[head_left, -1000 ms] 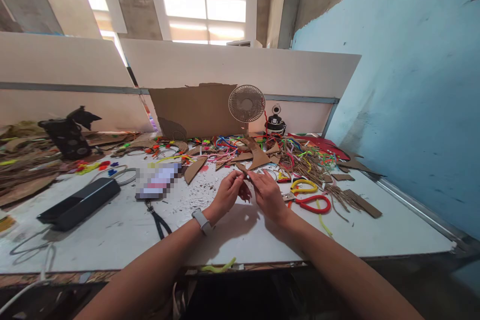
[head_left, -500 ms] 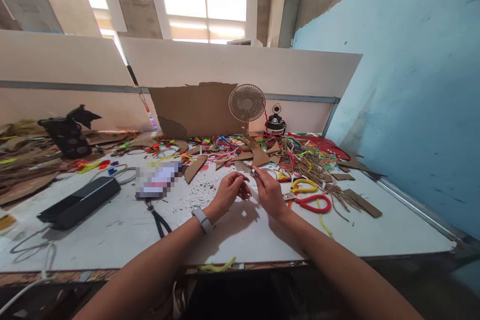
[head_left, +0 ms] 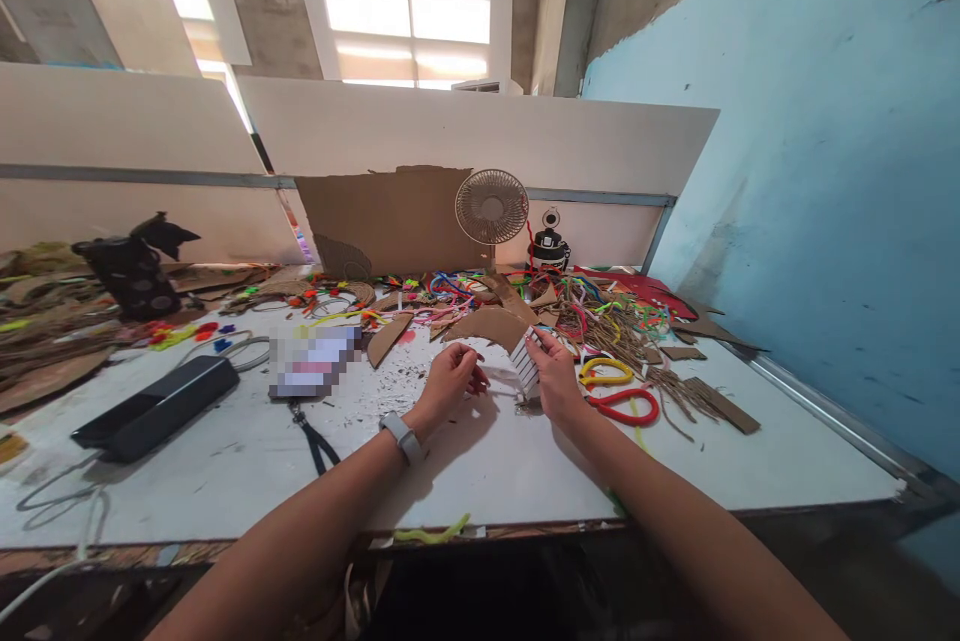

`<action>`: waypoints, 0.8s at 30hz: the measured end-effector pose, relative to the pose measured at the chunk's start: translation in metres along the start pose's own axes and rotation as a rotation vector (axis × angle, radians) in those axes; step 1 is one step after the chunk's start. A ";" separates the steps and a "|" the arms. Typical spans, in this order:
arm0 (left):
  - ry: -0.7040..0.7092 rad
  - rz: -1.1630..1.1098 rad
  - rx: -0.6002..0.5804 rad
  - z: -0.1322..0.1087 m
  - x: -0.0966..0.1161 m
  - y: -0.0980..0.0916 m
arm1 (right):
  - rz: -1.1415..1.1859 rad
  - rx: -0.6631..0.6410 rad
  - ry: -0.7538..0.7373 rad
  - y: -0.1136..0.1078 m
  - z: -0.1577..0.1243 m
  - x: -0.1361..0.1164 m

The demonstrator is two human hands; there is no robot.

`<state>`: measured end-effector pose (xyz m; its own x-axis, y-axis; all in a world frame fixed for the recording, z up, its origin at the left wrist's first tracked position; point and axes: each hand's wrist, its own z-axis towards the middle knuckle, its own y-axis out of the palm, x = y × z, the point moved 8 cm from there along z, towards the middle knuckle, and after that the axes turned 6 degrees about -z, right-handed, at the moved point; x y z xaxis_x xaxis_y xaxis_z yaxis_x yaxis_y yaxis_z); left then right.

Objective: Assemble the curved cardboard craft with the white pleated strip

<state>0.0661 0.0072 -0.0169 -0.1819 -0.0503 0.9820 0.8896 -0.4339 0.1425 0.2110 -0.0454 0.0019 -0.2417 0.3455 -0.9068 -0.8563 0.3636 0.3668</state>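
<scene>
My right hand [head_left: 556,379] grips a small, flat white piece with dark stripes [head_left: 526,361], held tilted above the table with the thumb across its face. Left of it, my left hand [head_left: 452,381] has its fingers curled in and closed; whether anything sits between the fingertips I cannot make out. A gap separates that hand from the striped piece. Just beyond the hands lies a curved brown cardboard piece [head_left: 487,325]. Scissors with one yellow handle [head_left: 609,373] and one red handle [head_left: 626,408] rest beside my right hand, their blades hidden behind it.
Coloured pipe cleaners, twine and cardboard scraps [head_left: 592,316] spread along the back. A small fan [head_left: 492,207] and a black bottle [head_left: 550,251] stand there. To the left lie a phone [head_left: 319,361] with a strap and a black box-like device [head_left: 161,406] with a cable.
My right hand has turned and moved slightly right, bringing the striped white face of its piece into view. More of the curved cardboard beyond shows. My left hand has shifted slightly left.
</scene>
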 end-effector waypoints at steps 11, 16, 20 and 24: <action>0.124 0.237 0.080 0.000 0.010 -0.014 | -0.012 0.013 -0.023 -0.006 0.005 0.000; 0.780 0.717 0.117 -0.031 0.070 0.005 | -0.231 -0.077 -0.109 0.007 -0.003 -0.005; 1.024 1.069 0.149 -0.051 0.084 0.022 | -0.607 -0.105 -0.381 0.018 -0.015 -0.026; 1.025 1.225 0.137 -0.054 0.082 0.030 | -0.930 -0.176 -0.696 0.033 -0.032 -0.039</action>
<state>0.0551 -0.0582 0.0608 0.4946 -0.8689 0.0218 0.7222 0.3969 -0.5665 0.1774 -0.0747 0.0423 0.7648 0.4285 -0.4810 -0.6363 0.6193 -0.4600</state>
